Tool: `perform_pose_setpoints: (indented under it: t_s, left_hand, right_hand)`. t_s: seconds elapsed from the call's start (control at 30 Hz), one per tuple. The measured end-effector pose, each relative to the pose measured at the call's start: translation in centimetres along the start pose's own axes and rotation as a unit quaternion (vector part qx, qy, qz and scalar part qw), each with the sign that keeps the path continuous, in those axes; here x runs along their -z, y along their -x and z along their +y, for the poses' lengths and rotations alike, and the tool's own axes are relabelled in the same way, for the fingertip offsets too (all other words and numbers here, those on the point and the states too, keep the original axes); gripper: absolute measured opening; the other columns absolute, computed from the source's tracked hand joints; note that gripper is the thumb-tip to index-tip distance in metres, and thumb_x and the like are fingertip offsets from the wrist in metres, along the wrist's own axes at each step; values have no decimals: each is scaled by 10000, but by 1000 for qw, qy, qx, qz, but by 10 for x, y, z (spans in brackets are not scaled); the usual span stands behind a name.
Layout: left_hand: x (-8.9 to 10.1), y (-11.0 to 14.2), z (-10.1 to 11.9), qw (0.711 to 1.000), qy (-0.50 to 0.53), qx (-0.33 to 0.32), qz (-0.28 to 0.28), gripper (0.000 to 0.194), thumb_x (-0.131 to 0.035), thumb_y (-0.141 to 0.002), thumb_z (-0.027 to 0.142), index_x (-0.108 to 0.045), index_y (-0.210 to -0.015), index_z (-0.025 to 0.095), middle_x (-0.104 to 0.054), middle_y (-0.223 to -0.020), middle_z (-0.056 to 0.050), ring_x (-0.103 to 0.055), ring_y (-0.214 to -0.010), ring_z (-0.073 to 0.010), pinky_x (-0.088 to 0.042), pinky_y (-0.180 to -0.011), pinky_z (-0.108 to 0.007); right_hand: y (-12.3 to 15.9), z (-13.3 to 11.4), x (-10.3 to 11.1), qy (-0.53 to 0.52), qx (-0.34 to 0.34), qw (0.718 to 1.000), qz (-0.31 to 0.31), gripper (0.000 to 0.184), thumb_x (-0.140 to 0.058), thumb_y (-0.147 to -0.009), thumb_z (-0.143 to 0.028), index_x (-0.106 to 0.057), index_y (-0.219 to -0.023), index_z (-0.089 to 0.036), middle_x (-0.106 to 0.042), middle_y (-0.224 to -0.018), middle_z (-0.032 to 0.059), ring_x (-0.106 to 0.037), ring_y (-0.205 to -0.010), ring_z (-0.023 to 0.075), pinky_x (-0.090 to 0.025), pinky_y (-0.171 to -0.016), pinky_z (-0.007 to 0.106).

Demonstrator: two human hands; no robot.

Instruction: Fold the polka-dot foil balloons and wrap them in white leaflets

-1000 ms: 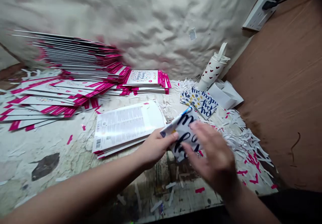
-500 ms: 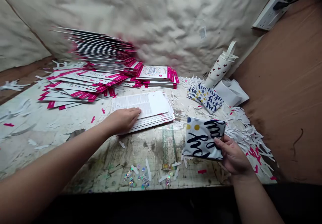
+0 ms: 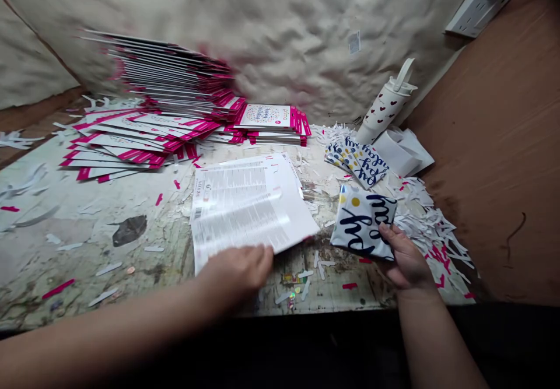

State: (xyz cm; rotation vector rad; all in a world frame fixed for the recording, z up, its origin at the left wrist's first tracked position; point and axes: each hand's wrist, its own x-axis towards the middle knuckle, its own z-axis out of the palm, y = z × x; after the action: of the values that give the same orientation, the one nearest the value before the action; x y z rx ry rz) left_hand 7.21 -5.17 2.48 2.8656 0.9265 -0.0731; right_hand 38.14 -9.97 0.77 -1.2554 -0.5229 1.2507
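My left hand (image 3: 242, 269) is closed on the near edge of a white printed cardboard sleeve (image 3: 258, 208), slightly smeared by motion. The sleeve's text side faces up and its near edge is lifted toward me, hiding most of the pile of sleeves beneath. My right hand (image 3: 405, 258) grips a folded foil balloon (image 3: 361, 225), thumb on top and fingers below. The balloon is white and shiny with dark blue lettering and yellow dots, held above the table's right side. More folded balloons (image 3: 356, 158) of the same print lie behind it.
Tall stacks of pink-edged sleeves (image 3: 175, 86) stand at the back left, beside a shorter stack (image 3: 266, 116). A white bottle with hearts (image 3: 385, 106) stands at the back right near white paper (image 3: 405, 153). Paper scraps (image 3: 429, 220) litter the table; a power socket (image 3: 476, 7) hangs on the wall.
My left hand has moved from the top of the sleeve pile toward me, drawing the top sleeve's near edge along. My right hand still holds the balloon, shifted slightly right and away.
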Motion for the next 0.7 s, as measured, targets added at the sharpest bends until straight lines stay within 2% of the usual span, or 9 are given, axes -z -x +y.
perform_pose_setpoints:
  t_s: [0.1,0.17,0.23,0.33,0.47,0.57,0.7]
  left_hand:
    - [4,-1,41,995,24,-46,-84,347,-407,-704,26,-643,-952,84,-658,-840,-200,-629,-678,-284,-490,-525,-352]
    - [10,-15,45,991,30,-48,-119,239,-428,-719,44,-642,-808,103,-639,-727,-153,-596,-596,-252,-461,-498,-334]
    - [13,-37,32,994,31,-57,-84,198,-429,-746,83,-614,-804,123,-614,-751,-123,-574,-646,-239,-459,-568,-345]
    - [9,-68,4,995,14,-93,14,161,-464,-736,156,-574,-852,131,-571,-875,-125,-521,-809,-246,-425,-737,-378]
    - [0,-83,-9,989,18,-126,70,120,-467,-718,213,-528,-802,154,-545,-884,-108,-471,-846,-244,-359,-772,-392]
    - [2,-79,-6,984,37,-159,74,104,-443,-699,192,-500,-781,164,-551,-775,-65,-463,-769,-211,-320,-788,-396]
    - [8,-74,-2,974,54,-208,69,77,-439,-707,214,-489,-747,171,-558,-713,-43,-449,-711,-189,-290,-785,-395]
  right_hand:
    - [-12,8,-5,160,49,986,1,340,-670,-685,-429,-631,-920,-186,-705,-835,53,-659,-761,223,-523,-695,361]
    - [-23,15,-6,277,99,955,28,357,-672,-664,-458,-641,-859,-161,-701,-835,70,-644,-771,230,-509,-703,353]
    - [-31,22,-5,329,136,933,49,384,-657,-662,-486,-642,-850,-151,-696,-866,81,-630,-792,233,-498,-720,349]
    - [-33,29,-8,336,160,926,56,403,-611,-698,-506,-633,-894,-155,-690,-892,86,-622,-810,231,-493,-725,347]
    - [-18,32,-17,336,178,923,51,346,-591,-736,-478,-625,-902,-176,-683,-853,66,-615,-787,214,-490,-719,332]
    - [-3,26,-22,323,139,936,2,305,-614,-735,-442,-623,-880,-174,-675,-818,52,-610,-737,198,-492,-681,311]
    - [4,11,-26,268,-17,957,-112,299,-685,-686,-387,-618,-856,-150,-667,-765,42,-612,-678,180,-489,-616,292]
